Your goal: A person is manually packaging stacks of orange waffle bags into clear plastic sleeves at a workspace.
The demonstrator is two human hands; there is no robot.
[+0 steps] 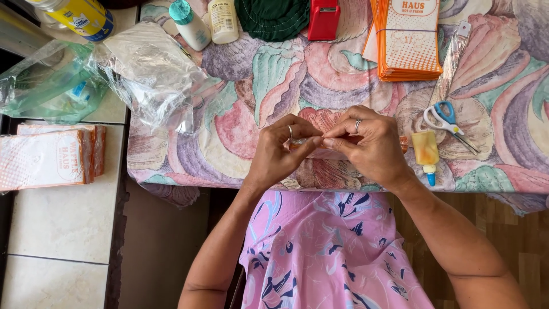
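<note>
Both my hands meet over the near edge of a table covered with a shell-patterned cloth (257, 74). My left hand (280, 151) and my right hand (369, 143) pinch a small clear plastic piece (300, 142) between thumbs and fingertips. Most of that piece is hidden by my fingers. Each hand wears a ring. A small yellow glue bottle (426, 151) with a blue tip lies just right of my right hand, and blue-handled scissors (447, 119) lie beyond it.
A stack of orange-and-white paper bags (409, 40) sits at the back right. Crumpled clear plastic bags (143, 68) lie at the left, more orange bags (48, 159) on a tiled counter. White bottles (206, 23), a green cloth (273, 17) and a red box (324, 20) line the back.
</note>
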